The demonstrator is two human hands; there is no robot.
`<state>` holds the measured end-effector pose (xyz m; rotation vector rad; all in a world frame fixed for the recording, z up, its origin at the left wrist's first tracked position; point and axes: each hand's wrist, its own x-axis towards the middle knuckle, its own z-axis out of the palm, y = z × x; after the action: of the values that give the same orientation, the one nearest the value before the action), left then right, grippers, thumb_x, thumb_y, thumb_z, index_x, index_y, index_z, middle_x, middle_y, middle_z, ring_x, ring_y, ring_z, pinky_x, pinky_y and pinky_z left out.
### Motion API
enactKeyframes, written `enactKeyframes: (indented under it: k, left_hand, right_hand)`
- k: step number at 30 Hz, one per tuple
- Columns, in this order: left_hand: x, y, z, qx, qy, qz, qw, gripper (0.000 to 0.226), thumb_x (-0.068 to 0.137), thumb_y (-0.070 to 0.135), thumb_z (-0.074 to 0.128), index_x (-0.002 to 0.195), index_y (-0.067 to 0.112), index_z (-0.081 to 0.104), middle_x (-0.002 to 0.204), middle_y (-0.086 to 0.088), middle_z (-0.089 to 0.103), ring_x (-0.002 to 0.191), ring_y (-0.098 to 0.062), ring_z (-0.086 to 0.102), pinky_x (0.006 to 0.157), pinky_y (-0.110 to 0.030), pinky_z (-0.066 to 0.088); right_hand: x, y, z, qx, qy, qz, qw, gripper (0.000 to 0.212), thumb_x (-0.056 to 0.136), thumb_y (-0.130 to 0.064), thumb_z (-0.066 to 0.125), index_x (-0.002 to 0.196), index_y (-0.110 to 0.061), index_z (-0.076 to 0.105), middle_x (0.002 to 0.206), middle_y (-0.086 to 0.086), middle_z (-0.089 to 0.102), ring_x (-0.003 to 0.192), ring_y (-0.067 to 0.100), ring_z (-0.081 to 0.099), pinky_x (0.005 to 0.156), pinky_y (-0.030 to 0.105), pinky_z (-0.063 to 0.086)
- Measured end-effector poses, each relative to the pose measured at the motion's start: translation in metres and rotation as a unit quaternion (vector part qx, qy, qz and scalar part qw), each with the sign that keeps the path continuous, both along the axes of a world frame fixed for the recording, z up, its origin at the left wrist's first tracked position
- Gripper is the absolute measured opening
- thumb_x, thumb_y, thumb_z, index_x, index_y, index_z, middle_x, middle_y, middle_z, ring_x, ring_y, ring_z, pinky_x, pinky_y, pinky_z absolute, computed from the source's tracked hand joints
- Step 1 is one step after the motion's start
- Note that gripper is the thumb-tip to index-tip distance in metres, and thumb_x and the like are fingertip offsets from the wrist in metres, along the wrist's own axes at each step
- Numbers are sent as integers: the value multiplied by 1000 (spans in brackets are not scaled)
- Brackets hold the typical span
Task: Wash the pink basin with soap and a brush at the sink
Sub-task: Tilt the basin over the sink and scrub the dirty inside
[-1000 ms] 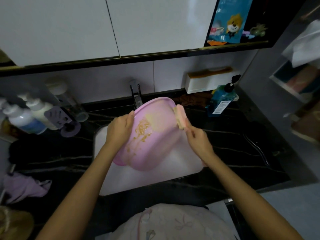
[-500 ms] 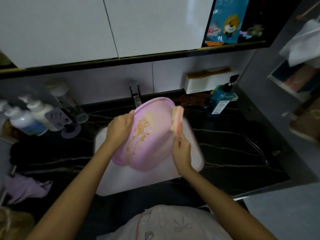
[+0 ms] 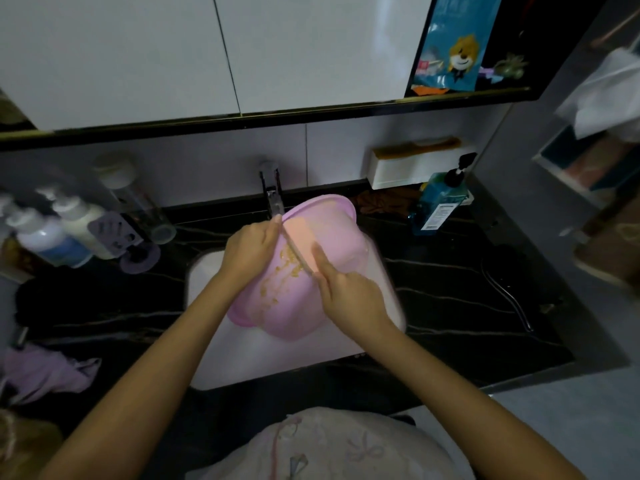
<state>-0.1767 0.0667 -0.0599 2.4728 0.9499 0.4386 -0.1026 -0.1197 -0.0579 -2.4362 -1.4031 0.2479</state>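
Left hand (image 3: 251, 252) curls its fingers over the left rim of the round pink plastic basin (image 3: 291, 320), tilted above the white sink (image 3: 214, 358). Right hand (image 3: 349, 296) grips a flat peach brush (image 3: 299, 237), forefinger straight along it, against the basin's inner wall beside yellowish smears (image 3: 277, 282).

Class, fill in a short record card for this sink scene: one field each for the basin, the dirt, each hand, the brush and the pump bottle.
Basin: pink basin, tilted over the white sink, rim near the tap
Dirt: yellowish smears inside the basin
Left hand: grip on the basin's rim
Right hand: holds the brush
Brush: inside the basin, blurred
Pump bottle: blue, on the counter, right of the sink
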Motion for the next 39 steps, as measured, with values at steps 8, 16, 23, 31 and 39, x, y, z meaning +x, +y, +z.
enactKeyframes:
  k: [8, 16, 23, 31, 39]
  left_hand:
    - [-55, 0, -30, 43, -145, 58, 987, 27, 91, 31, 32, 89, 11, 50, 97, -10, 47, 81, -27, 50, 73, -37, 39]
    - [-105, -25, -94, -138, -188, 162, 959, 41, 94, 39, 25, 90, 6, 49, 82, -2, 51, 80, -24, 52, 68, -26, 31]
    - [-71, -21, -46, -73, -181, 51, 979, 49, 90, 50, 25, 79, 9, 50, 73, -4, 54, 72, -27, 52, 66, -37, 39]
    - [-35, -6, -24, -3, -107, 50, 993, 44, 83, 56, 21, 70, 20, 42, 73, -12, 61, 75, -35, 57, 63, -39, 41]
    - [-28, 0, -18, -41, -124, 36, 991, 50, 87, 51, 28, 74, 9, 53, 74, -11, 61, 74, -33, 56, 68, -42, 46]
  right_hand:
    - [48, 21, 12, -5, -23, -32, 999, 50, 101, -26, 32, 150, -24, 22, 116, 10, 61, 95, 27, 60, 70, 35, 46]
    - [72, 24, 1, -21, 48, -86, 995, 44, 102, -24, 30, 145, -17, 33, 106, 17, 61, 93, 33, 59, 66, 34, 41]
    - [96, 4, -10, 37, 316, -195, 928, 40, 99, -29, 34, 105, -6, 66, 99, 22, 65, 88, 33, 63, 68, 33, 46]
    - [50, -2, 2, 81, 177, -44, 980, 37, 101, -38, 36, 133, -30, 52, 74, 3, 61, 64, 14, 56, 49, 25, 36]
    - [84, 0, -15, 73, 184, -90, 976, 42, 100, -31, 39, 143, -28, 39, 76, 2, 63, 62, 13, 56, 51, 26, 39]
